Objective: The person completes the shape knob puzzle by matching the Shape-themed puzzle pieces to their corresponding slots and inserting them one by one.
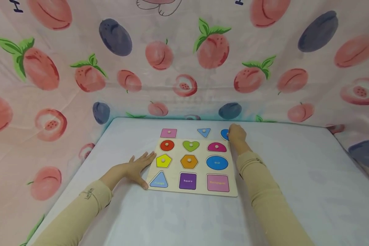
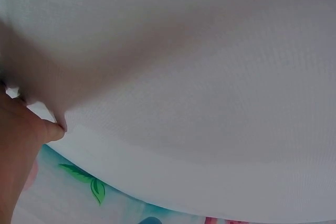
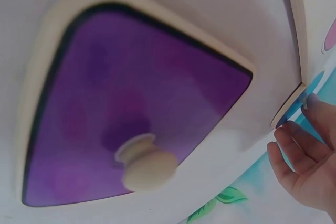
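Note:
A wooden shape puzzle board (image 1: 173, 171) lies on the table. My left hand (image 1: 138, 169) has its fingers spread along the board's left edge, thumb at the near corner. Beyond the board's far right corner, my right hand (image 1: 237, 135) pinches a blue oval puzzle piece (image 1: 224, 134); the right wrist view has thumb and fingers at its rim. Knobbed pieces sit in the board: a red circle (image 1: 171, 147), green heart (image 1: 187, 148), magenta half circle (image 1: 213, 149), yellow pentagon (image 1: 167, 163) and orange hexagon (image 1: 185, 164). Oval, triangle, square and rectangle recesses show printed names.
Behind the board lie a pink rectangle piece (image 1: 164, 133) and a light blue triangle piece (image 1: 204, 134). A purple knobbed piece (image 3: 121, 98) looms close in the right wrist view, out of sight in the head view. Fruit-print cloth (image 1: 184, 61) hangs behind the white table (image 1: 295, 164).

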Available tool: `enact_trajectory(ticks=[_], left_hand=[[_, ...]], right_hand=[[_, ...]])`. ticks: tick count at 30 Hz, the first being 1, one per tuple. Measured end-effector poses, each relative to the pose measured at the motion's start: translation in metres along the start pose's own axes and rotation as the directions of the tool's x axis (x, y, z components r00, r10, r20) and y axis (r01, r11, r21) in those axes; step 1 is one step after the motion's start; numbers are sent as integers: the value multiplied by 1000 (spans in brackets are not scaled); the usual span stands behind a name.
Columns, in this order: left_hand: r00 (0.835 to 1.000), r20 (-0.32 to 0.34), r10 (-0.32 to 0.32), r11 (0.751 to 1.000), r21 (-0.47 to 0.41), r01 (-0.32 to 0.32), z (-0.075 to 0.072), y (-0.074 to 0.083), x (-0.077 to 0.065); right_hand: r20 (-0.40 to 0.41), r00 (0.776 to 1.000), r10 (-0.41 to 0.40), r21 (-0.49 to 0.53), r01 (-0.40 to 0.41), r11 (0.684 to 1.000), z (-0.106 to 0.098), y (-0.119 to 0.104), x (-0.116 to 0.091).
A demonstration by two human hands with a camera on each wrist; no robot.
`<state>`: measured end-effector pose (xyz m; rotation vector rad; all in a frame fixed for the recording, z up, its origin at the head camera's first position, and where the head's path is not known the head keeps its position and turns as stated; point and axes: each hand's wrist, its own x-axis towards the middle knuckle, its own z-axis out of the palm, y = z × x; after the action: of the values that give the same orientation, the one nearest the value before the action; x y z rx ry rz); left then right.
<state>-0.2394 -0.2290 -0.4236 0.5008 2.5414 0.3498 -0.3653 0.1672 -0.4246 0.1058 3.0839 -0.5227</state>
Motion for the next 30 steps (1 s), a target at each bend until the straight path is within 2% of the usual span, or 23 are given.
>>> enact_trajectory(ticks=[11, 30], left_hand=[[1000, 9, -13, 1000, 2, 13, 1, 1, 2], [1000, 2, -6, 1000, -10, 6, 0, 1, 1]], right_hand=[[8, 999, -35, -87, 35, 996, 0, 0, -2], [-21, 983, -183, -15, 183, 983, -12, 12, -12]])
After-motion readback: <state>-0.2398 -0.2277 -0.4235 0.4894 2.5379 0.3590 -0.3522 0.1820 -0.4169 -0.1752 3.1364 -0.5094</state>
